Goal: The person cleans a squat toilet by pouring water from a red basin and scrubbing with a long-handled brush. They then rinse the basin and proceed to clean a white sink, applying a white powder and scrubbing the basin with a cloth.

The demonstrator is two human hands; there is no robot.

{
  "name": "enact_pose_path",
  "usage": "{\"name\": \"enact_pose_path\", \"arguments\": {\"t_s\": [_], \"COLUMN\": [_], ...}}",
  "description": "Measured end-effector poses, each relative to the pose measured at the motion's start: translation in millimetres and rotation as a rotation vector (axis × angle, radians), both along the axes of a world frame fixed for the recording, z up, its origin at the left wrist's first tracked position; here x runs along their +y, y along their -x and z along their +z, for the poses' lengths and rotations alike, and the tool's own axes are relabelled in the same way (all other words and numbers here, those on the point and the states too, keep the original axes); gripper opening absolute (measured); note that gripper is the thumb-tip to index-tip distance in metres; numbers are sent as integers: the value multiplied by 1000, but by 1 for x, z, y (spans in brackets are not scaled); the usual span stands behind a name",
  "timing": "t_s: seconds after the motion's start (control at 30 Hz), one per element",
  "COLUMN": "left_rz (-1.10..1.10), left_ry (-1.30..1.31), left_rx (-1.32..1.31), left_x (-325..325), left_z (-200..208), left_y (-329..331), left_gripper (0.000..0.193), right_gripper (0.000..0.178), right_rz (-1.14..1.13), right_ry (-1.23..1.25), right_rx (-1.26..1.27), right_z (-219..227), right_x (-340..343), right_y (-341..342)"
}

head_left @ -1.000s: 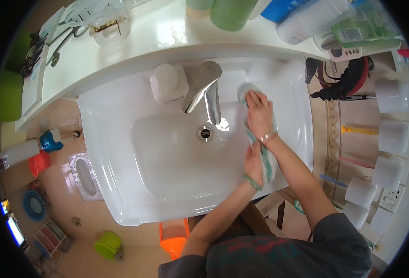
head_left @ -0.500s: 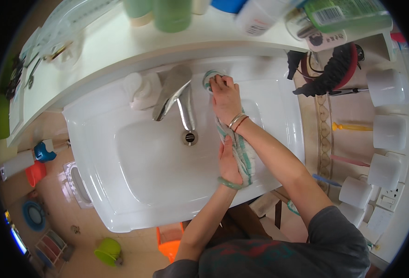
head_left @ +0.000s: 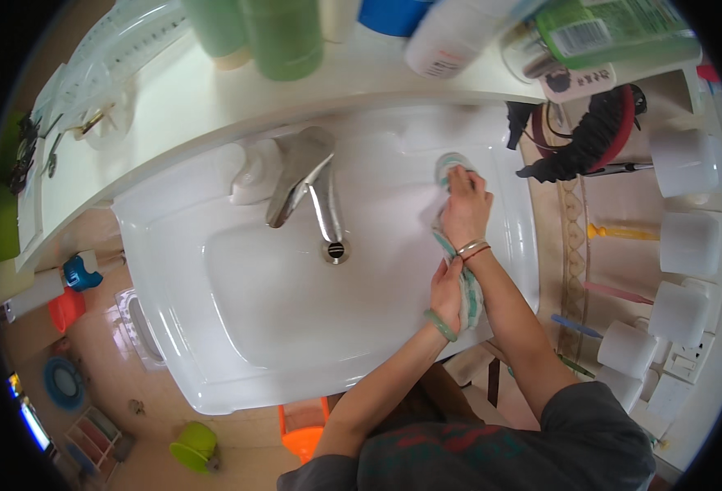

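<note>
Striped cloth [head_left: 472, 301], partly hidden by right hand [head_left: 466, 217] and left hand [head_left: 446, 296].

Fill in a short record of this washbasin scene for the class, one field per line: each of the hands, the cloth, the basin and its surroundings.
Right hand: fingers bent over the cloth, far end
Left hand: against the cloth's near part; grip unclear
Cloth: white, green stripes, bunched
Washbasin: white
Faucet: silver, left of both hands
Shelf: white, beyond the basin, holding bottles

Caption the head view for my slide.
Right hand holding a striped cloth, left hand against it, at a white washbasin.
</note>
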State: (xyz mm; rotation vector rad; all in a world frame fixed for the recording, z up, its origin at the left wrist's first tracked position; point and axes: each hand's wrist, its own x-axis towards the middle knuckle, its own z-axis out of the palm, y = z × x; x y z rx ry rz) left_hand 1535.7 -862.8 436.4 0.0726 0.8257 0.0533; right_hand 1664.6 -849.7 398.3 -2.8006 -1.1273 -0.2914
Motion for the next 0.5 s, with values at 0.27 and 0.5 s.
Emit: {"name": "enact_pose_path", "arguments": {"t_s": [0.27,0.5], "left_rz": [33,225], "left_ry": [-67,48], "left_rx": [-120,-14], "left_x": [45,17], "left_z": [-14,4], "left_y": [6,40], "left_gripper": [33,31], "right_gripper": [34,38], "right_rz": [-212,123], "right_ry": [5,-80], "right_rx": [-81,-21], "right_z": [-9,-6], "right_x": [39,45], "right_y": [-18,19]}}
